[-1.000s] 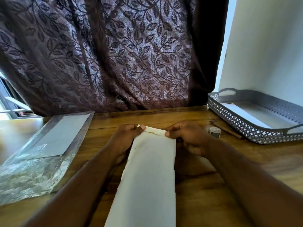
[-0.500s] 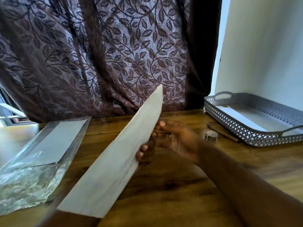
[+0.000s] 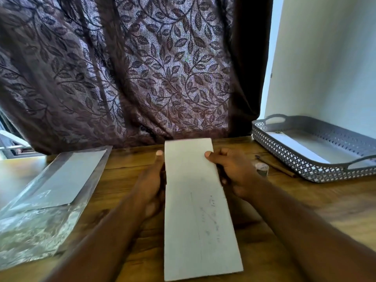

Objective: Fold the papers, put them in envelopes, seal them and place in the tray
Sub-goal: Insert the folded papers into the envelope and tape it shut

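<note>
Long white paper envelope (image 3: 196,200), tilted before, now flat, faint writing up; left hand (image 3: 150,181) and right hand (image 3: 234,170) grip its edges.

White envelope (image 3: 195,200): long, narrow, plain face up, faint handwriting seen near right long edge. Held lengthwise, far short edge toward curtain, raised off table. Far half pinched between left hand (image 3: 150,186) and right hand (image 3: 236,174), thumbs laid on long edges.

Grey tray (image 3: 305,161): lattice-pierced walls, cut-out handles, set at right on table. Flat white piece (image 3: 295,145) laid inside.

Clear plastic packet (image 3: 67,180): at left, white envelopes enclosed.
</note>
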`<state>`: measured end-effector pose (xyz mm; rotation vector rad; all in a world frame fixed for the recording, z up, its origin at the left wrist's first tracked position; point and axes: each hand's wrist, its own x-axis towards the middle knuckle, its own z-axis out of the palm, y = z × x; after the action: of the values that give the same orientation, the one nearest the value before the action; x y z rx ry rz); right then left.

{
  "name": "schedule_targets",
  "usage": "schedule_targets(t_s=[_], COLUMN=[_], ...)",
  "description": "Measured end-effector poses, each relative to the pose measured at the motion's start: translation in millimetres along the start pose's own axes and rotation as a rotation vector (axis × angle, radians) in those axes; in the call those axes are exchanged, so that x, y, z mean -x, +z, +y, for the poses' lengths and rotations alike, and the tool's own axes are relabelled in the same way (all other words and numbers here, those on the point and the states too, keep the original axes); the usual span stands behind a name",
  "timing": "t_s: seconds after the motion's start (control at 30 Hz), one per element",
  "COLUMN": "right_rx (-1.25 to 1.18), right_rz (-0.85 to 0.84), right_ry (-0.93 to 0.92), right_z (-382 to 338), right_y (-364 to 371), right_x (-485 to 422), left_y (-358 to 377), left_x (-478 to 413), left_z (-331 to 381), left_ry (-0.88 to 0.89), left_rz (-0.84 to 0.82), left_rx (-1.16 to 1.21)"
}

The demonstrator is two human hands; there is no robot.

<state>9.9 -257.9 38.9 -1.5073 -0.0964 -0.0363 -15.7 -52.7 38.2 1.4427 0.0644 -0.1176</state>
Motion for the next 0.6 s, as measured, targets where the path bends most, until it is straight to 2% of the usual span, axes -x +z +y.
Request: schedule_targets(t_s=[0.03,0.17,0.27,0.37,0.5,0.6], right_rx=[0.082,0.392,0.649,0.885,1.031,0.956], right_rz=[0.021,0.063,0.083,0.06,0.026,0.051], right_ry=[0.003,-0.042,-0.13,-0.202,-0.22,-0.227], right_z=[4,15,16,14,16,14], right_y=[1,5,7,12,13,9], right_x=[0,0,-2,-2,-3,-4], left_y=[-1,-20,-25,-28,-30,-33], left_x=[1,-12,-20,-28,-32,-33], left_z=[2,3,-6,-12,-21,-24], left_ry=[0.023,0.113,0.207,0.284,0.301,0.374], left_rz=[-0.006,0.151,0.218,0.303,0.289,0.351], left_rx=[0.001,-0.242,-0.68,-0.939,-1.114,-1.18])
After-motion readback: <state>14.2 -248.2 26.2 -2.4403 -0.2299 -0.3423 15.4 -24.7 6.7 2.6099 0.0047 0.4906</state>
